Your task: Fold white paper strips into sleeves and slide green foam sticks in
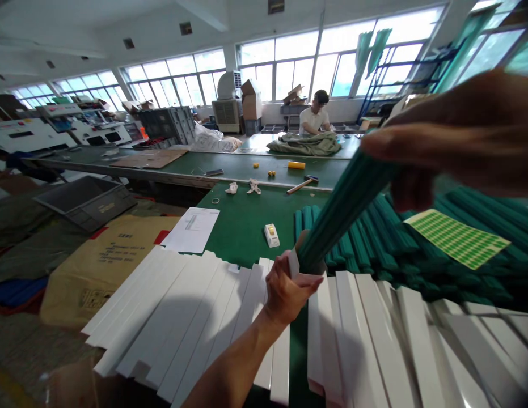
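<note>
My left hand (284,289) is wrapped round the open end of a narrow white box (307,279), its flaps spread. From above, a long dark green ribbed bundle (344,209) slants down with its lower end inside that opening. At the upper right, close to the camera and slightly blurred, my right hand (455,141) grips the bundle's upper end between thumb and fingers. More green bundles (387,238) lie side by side behind the box. Long white boxes (174,317) are laid out in rows left and right of my left arm.
A sheet of green stickers (457,238) rests on the bundles. On the green table (242,218) are papers (193,229), a small white-and-yellow object (271,234) and a hammer (304,184). A grey crate (85,201) stands left. Across the tables, a person (315,116) handles olive fabric (305,144).
</note>
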A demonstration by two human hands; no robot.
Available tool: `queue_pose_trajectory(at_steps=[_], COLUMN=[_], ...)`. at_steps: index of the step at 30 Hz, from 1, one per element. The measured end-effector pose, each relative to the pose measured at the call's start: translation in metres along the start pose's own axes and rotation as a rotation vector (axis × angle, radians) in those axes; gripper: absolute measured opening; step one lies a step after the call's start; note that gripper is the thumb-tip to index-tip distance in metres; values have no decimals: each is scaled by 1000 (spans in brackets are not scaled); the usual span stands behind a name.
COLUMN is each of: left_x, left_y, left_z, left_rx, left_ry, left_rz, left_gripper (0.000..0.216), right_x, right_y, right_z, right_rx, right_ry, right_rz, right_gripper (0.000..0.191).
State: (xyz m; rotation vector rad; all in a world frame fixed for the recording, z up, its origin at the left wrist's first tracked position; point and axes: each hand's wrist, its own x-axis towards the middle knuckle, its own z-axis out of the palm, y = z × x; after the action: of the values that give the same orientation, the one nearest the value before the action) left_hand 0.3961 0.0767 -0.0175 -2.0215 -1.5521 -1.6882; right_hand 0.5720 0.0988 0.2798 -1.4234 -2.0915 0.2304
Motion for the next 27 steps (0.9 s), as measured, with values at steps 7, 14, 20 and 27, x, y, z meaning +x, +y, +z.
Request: queue_pose_trajectory(at_steps=[7, 14, 20, 27], left_x=[0, 1, 6, 28], left_y=[-23, -27, -28, -16], left_z=[-4, -7, -17, -35], left_rx=[51, 78, -108, -402], left_ry=[164, 203, 55, -16], left_rz=[123, 122, 167, -131], left_gripper=[99, 101, 77, 45], right_x=[-27, -62, -79, -57], right_y=[-7, 32, 13, 8], right_z=[127, 195, 254, 253], right_rx=[-276, 792, 1342, 1369], right_ry=[-262, -138, 121, 174], right_rz=[-142, 245, 421, 268], right_gripper=[55, 52, 40, 29])
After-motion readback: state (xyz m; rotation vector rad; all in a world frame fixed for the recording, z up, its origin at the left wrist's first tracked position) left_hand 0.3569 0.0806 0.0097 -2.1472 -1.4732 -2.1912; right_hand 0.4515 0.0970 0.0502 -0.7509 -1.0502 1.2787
